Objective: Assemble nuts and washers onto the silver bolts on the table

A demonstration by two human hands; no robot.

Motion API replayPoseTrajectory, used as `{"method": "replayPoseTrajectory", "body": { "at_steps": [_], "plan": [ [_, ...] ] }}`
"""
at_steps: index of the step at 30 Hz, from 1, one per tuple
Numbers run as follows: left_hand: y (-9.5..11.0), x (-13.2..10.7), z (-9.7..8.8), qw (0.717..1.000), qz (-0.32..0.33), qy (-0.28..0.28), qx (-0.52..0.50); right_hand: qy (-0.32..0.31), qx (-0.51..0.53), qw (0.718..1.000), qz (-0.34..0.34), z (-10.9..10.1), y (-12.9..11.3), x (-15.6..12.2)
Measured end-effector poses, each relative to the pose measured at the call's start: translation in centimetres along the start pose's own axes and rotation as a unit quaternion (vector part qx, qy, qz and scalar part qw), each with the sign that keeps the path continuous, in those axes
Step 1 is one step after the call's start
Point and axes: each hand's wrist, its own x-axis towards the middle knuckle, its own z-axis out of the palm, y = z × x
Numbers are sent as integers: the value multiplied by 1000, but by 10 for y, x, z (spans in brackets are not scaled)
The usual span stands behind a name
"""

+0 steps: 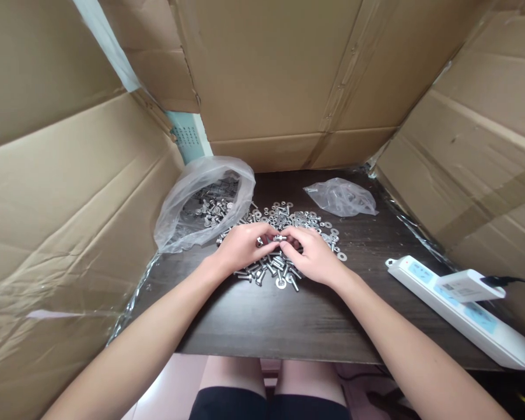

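Observation:
My left hand (241, 245) and my right hand (311, 254) meet over a pile of small steel bolts and washers (275, 269) on the dark wooden table (289, 318). Between the fingertips of both hands sits one small bolt (280, 238), pinched from each side. More washers (301, 220) lie scattered just behind the hands. To the left stands an open clear plastic bag (203, 201) with several bolts inside, close to my left hand.
A crumpled clear plastic bag (342, 197) lies at the back right. A white power strip (459, 309) with a plugged-in white adapter (468, 286) runs along the right edge. Cardboard walls (61, 221) enclose the table on the left, back and right. My knees show below the front edge.

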Motion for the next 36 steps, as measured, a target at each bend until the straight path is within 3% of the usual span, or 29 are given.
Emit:
{"method": "replayPoseTrajectory", "body": {
  "at_steps": [36],
  "plan": [
    [3,0,-2,1000,16,1,26,12,0,1000,-2,0,1,1]
  ]
}}
